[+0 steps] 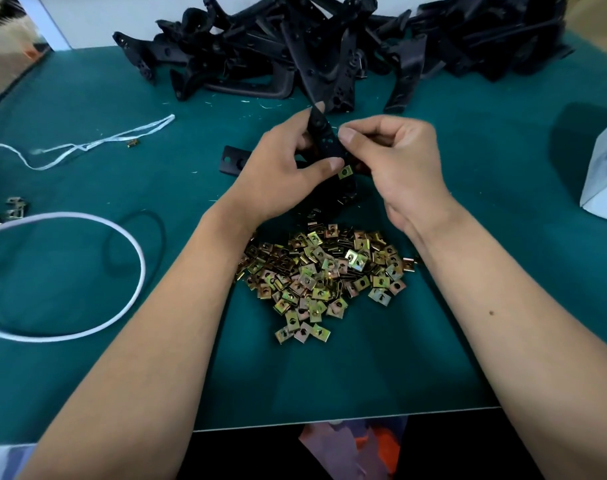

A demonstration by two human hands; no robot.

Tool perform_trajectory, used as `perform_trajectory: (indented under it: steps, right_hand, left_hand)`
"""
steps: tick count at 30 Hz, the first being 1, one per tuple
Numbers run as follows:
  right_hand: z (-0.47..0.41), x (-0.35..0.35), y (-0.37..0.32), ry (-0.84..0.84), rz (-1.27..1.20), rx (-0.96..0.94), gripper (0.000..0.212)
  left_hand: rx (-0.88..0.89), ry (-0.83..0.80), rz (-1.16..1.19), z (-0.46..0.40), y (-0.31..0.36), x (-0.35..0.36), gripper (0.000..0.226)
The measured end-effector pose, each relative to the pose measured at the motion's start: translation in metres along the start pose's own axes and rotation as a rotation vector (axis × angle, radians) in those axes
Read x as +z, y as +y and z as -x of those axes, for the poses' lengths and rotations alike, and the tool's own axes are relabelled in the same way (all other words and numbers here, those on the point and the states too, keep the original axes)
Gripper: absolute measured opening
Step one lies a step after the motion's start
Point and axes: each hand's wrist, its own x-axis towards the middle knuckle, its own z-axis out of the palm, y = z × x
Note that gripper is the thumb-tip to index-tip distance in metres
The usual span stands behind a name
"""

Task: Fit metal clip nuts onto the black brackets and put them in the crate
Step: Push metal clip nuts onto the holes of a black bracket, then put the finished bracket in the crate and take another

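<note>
Both hands are meeting just beyond the heap of clip nuts (324, 277), which is lying on the green table (503, 202) between the two forearms. The left hand (288, 171) is grasping a black bracket (324, 136), its fingers curling round the bracket's lower part and the thumb lying across the front. The right hand (395, 157) is closing on the same bracket from the other side, thumb and forefinger pinching its upper edge while the other fingers are curling in. The bracket is standing between the two hands, its long axis running away from the heap toward the far side of the table, the top end tilting slightly left and showing a row of small holes. One clip nut (345, 172) is sitting on the bracket's edge just under the left thumb tip, on the side facing the heap. A flat black part (233, 160) is poking out left of the left hand, beyond the heap. Farther beyond the heap, a pile of black brackets (329, 46) is lying along the table's far edge.
</note>
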Motion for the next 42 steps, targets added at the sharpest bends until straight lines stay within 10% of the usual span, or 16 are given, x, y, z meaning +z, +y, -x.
perform_trajectory:
  steps: [42]
  right_hand:
    - [-0.004, -0.002, -0.013, -0.201, 0.131, -0.076, 0.025]
  left_hand:
    - [0.022, -0.082, -0.016, 0.001, 0.013, -0.001, 0.072]
